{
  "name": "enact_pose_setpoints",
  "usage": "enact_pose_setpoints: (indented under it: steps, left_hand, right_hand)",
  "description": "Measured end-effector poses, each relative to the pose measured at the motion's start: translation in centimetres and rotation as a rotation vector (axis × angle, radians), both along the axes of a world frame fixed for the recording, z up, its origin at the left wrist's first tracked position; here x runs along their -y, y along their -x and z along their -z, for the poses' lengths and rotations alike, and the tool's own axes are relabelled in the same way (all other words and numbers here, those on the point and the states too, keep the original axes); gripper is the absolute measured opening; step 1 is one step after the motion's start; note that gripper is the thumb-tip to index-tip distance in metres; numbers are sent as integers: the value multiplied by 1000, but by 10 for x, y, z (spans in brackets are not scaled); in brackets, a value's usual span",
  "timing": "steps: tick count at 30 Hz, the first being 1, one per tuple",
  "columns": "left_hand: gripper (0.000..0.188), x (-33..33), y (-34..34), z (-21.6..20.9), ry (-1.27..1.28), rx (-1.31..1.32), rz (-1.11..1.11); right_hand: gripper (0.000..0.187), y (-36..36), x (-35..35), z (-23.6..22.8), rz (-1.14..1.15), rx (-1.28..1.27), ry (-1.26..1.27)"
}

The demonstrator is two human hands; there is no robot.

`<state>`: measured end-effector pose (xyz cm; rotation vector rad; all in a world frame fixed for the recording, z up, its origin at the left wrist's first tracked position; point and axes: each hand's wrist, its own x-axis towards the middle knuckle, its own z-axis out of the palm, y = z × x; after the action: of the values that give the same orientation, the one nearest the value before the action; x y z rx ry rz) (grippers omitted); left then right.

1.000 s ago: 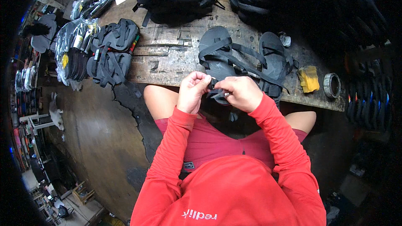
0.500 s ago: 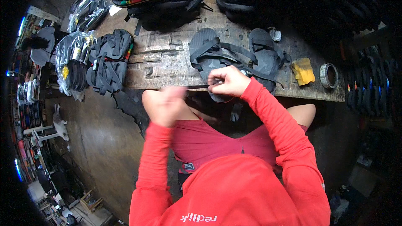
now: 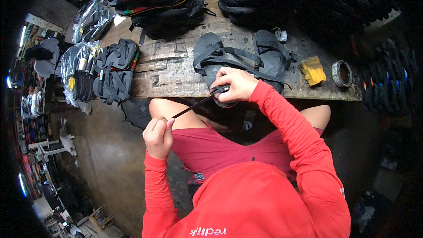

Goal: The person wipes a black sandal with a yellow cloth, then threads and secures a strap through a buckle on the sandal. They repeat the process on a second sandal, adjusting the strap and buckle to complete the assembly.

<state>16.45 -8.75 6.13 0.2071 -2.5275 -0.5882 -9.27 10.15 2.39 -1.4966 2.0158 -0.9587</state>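
Two grey-black strap sandals lie side by side at the front of the workbench; the left sandal reaches over the edge, and the right sandal is beside it. A thin black strap runs taut and slanting between my hands. My left hand, above my knee, pinches its lower end. At the left sandal's heel, my right hand is closed around the other end and a small black piece, perhaps a buckle. My fingers partly hide that piece and the heel.
On the worn wooden workbench stand piles of sandals at the back. A strapped sandal pair and plastic-wrapped sandals lie left. A yellow cloth-like piece and a tape roll sit right.
My left hand has moved down and left, drawing the black strap out at a slant. My right hand stays by the left sandal's heel. The view has shifted slightly.
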Motion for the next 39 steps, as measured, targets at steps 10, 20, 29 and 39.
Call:
enact_pose_setpoints:
  steps: [10, 20, 29, 39]
  left_hand:
    - [18, -6, 8, -9, -63, -34, -47]
    - [12, 11, -5, -10, 52, -61, -379]
    - [22, -116, 86, 58, -567, 107, 368]
    - [64, -135, 131, 37, -173, 221, 673]
  right_hand:
    - [32, -25, 11, -3, 119, -199, 7]
    - [49, -4, -26, -17, 368, -392, 574]
    - [44, -63, -134, -18, 945, -423, 192]
    - [43, -70, -156, -6, 1030, 401, 37]
